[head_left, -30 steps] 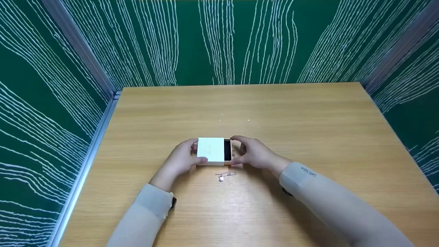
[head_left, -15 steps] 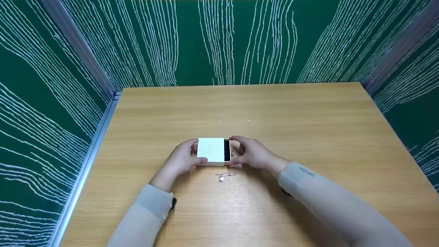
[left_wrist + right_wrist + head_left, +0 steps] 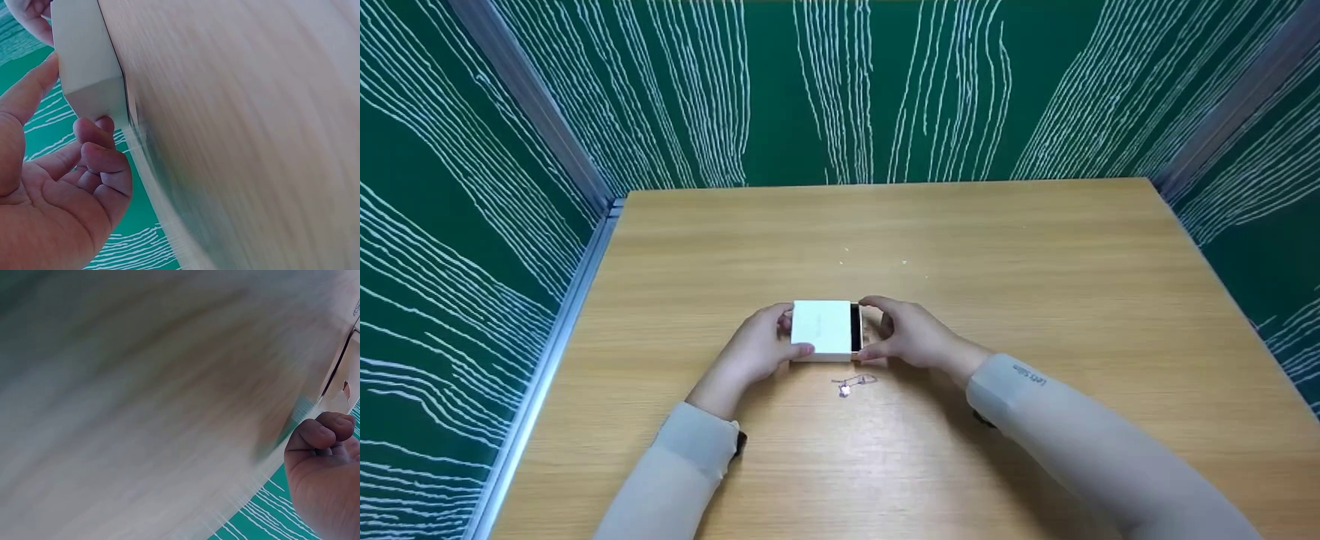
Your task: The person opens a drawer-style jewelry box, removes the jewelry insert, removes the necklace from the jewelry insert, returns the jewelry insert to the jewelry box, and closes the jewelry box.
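Gripping the white box (image 3: 821,330) at mid-table (image 3: 1035,247), the left hand (image 3: 754,349) clasps its sleeve while the right hand (image 3: 911,334) pinches the drawer (image 3: 856,328); a chain (image 3: 851,384) lies just before the box.

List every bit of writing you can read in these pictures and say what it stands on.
Right sleeve: a small dark line of print near the cuff, too small and blurred to read.
White box held between the two hands: a faint mark on its lid, too faint to read.
No other writing shows.
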The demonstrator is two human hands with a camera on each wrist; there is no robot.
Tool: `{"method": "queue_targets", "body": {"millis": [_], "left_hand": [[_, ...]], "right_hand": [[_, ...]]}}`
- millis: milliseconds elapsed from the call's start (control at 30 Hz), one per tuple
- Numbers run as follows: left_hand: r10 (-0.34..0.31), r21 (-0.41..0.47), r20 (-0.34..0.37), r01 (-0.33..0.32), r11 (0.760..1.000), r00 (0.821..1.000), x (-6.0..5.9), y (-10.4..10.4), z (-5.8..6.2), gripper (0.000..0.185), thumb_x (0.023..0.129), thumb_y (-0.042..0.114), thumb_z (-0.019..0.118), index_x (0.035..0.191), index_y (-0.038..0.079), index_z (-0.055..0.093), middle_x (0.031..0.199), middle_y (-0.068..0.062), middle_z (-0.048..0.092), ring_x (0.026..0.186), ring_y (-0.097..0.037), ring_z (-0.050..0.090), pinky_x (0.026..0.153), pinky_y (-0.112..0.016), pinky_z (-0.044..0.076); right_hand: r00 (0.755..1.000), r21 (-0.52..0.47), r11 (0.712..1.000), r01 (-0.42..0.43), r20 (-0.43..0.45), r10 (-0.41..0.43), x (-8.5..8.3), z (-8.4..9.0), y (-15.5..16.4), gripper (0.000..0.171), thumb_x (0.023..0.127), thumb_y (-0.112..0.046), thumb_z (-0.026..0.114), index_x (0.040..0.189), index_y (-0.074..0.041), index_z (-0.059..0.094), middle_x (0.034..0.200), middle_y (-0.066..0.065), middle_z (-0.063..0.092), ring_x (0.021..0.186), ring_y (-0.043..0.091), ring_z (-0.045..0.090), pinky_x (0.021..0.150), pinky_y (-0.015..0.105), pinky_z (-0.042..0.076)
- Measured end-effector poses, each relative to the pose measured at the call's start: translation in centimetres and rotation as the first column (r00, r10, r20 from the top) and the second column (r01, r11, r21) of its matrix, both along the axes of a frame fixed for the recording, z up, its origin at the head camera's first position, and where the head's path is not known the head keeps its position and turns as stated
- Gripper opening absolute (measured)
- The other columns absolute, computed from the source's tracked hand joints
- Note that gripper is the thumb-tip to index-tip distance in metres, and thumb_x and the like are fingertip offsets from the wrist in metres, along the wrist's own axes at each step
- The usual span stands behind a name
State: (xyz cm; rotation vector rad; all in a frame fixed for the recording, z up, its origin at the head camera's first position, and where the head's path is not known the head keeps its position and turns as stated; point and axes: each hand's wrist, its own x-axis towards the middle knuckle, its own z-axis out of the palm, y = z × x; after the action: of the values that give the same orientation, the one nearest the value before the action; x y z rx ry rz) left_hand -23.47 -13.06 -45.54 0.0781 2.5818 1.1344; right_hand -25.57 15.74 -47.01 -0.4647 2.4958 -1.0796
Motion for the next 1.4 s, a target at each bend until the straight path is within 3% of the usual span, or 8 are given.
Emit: {"method": "queue_targets", "body": {"millis": [533, 933, 1400], "left_hand": [[-0.002, -0.007, -0.005, 0.002, 1.000, 1.000, 0.0, 0.0, -0.1, 0.089, 0.095, 0.028, 0.094, 0.169, 0.003, 0.049, 0.142, -0.014, 0.071, 0.146, -0.037, 0.061, 0.136, -0.056, 0.039], [-0.014, 0.003, 0.009, 0.014, 1.000, 1.000, -0.1, -0.1, 0.0, 0.090, 0.097, 0.027, 0.092, 0.170, 0.002, 0.047, 0.159, -0.019, 0.064, 0.160, -0.039, 0.051, 0.139, -0.056, 0.033], [0.005, 0.014, 0.016, -0.005, 1.000, 1.000, 0.0, 0.0, 0.0, 0.089, 0.096, 0.027, 0.093, 0.170, 0.004, 0.048, 0.144, -0.013, 0.070, 0.144, -0.033, 0.061, 0.136, -0.054, 0.040]], "right_hand": [[1.000, 0.012, 1.000, -0.004, -0.016, 0.004, 0.1, 0.2, -0.4, 0.101, 0.087, -0.037, 0.101, 0.171, -0.013, 0.049, 0.090, 0.000, 0.064, 0.084, 0.016, 0.055, 0.086, 0.037, 0.048], [0.999, 0.024, 1.000, -0.007, -0.038, 0.008, -0.2, -0.2, -0.6, 0.104, 0.084, -0.039, 0.101, 0.171, -0.013, 0.050, 0.088, -0.002, 0.063, 0.081, 0.013, 0.055, 0.081, 0.032, 0.047], [0.999, 0.029, 1.000, -0.008, -0.046, 0.009, -0.1, -0.1, -1.1, 0.103, 0.084, -0.038, 0.101, 0.170, -0.013, 0.051, 0.089, 0.000, 0.064, 0.082, 0.014, 0.055, 0.084, 0.034, 0.048]]}}
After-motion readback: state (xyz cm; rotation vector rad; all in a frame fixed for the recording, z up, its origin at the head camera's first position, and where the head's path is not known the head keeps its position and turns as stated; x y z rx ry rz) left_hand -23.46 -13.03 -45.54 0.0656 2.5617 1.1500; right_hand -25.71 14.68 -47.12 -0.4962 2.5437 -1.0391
